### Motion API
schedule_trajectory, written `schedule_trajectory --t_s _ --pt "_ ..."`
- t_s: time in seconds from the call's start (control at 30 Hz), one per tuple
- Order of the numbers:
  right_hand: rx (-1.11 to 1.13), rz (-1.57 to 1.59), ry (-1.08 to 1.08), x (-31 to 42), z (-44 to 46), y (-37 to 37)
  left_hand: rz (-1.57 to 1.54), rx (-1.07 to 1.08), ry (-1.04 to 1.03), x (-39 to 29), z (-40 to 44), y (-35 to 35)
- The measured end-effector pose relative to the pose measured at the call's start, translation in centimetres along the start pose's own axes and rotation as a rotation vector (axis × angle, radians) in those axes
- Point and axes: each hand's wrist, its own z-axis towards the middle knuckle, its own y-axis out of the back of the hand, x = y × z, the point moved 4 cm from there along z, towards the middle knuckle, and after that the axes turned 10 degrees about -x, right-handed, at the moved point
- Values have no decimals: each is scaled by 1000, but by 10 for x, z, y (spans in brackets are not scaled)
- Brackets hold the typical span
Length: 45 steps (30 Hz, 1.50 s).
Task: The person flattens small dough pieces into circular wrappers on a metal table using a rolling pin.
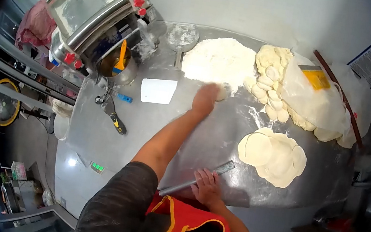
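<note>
My left hand [204, 101] reaches forward to the near edge of a heap of white flour [220, 60], its fingers closed on a small round dough piece [221, 92]. Close to my body, my right hand [207, 186] has its fingers over a grey rolling pin [179, 187], which lies slanted near the table's front edge. To the right is a stack of thin, flat dough rounds [273, 158], overlapping one another. Behind them sit several small dough pieces [274, 103] beside a larger lump of dough [272, 57], partly under a clear plastic sheet [301, 92].
A white scraper [158, 91] lies left of my left hand. Beyond it are a metal scoop [182, 37], a pot [127, 74] holding an orange brush [121, 56], and a dough machine [84, 7]. A yellow-and-black handled tool [118, 123] rests on the metal table [145, 127]. A brown stick [342, 96] lies across the plastic.
</note>
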Motion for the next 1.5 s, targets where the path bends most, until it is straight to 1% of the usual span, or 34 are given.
schedule_trajectory --t_s 0.1,0.2,0.27,0.33,0.43,0.53,0.63,0.73,0.83,0.93,1.03,1.1,1.17,1.23,1.27,1.3,1.37,1.4,1.47,1.5 --pt "-33 -24 12 0 -4 -3 -98 138 175 -24 -1 46" --pt "-25 -27 29 2 1 1 13 279 89 -42 -22 93" --pt "-11 -32 27 1 2 1 -13 119 -28 -48 -58 121" --pt "-4 -38 27 1 0 -1 33 269 -97 -66 -87 162" --pt "-2 -44 53 1 -2 -3 -1 504 262 -59 -119 166" --pt "-1 -31 57 1 -4 3 -75 233 126 -70 -112 147" --pt "0 -22 58 0 1 5 104 586 83 -89 -118 126" --pt "20 -12 54 0 2 6 204 660 146 -97 -110 121" --pt "12 -17 55 -1 1 4 226 634 133 -98 -102 115" --pt "-32 20 34 -2 -1 0 152 476 141 -97 -98 111" --pt "-58 55 74 3 8 12 153 361 134 -100 -97 113" --pt "50 104 137 -14 8 6 62 433 132 -58 -114 77" --pt "144 107 170 -27 11 8 -167 87 180 -29 -138 83" --pt "203 58 156 -27 18 16 -104 286 299 -35 -146 116" --pt "194 78 141 -27 17 16 -78 383 363 -44 -147 136" --pt "185 95 125 -28 17 15 -34 398 436 -58 -146 151" --pt "178 160 95 -22 20 21 -126 320 462 -75 -161 165" --pt "120 108 74 -19 22 19 -173 279 475 -84 -167 171" --pt "6 12 20 -9 24 12 -238 379 602 -99 -172 185" --pt "112 -75 11 -10 31 -3 -277 420 679 -105 -169 192"
